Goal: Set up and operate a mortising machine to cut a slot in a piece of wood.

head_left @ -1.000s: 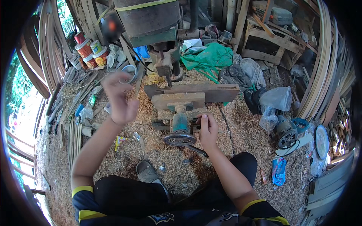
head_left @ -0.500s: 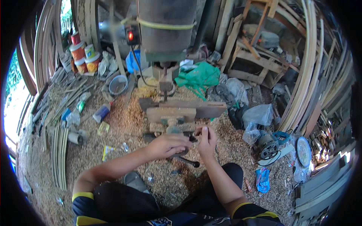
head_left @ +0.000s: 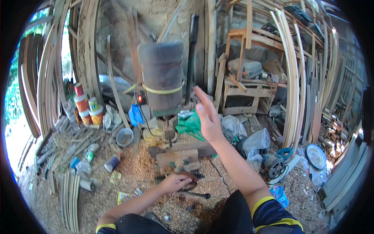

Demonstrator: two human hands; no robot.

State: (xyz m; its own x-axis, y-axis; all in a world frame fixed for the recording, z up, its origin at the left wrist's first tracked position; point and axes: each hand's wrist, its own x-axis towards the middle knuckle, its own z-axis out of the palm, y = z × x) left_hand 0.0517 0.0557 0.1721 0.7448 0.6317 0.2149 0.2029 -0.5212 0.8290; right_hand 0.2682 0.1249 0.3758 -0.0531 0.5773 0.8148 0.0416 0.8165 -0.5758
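Note:
A drilling machine stands before me, with a grey cylindrical motor (head_left: 161, 78) banded in yellow and a bit (head_left: 170, 136) pointing down under it. Beneath the bit, a long wooden piece (head_left: 203, 149) lies along the clamp block (head_left: 176, 159). My left hand (head_left: 175, 182) is closed on the rim of a brown handwheel (head_left: 190, 183) in front of the clamp. Raised to the right of the motor, my right hand (head_left: 209, 123) has its fingers stretched out and holds nothing. Beyond it a long lever with a black grip (head_left: 193, 29) stands upright, apart from the fingers.
A black-knobbed crank (head_left: 198, 195) juts out below the handwheel. Wood shavings cover the ground. A circular saw (head_left: 274, 163) sits at right, near leaning wood strips (head_left: 290, 85). Paint tubs (head_left: 82, 105) are stacked at left, and a green plastic sheet (head_left: 191, 124) lies behind the machine.
My right hand has left the clamp area and risen up and forward, its fingers opening. My left hand stays low, at the handwheel. The view has tilted up, showing more wall.

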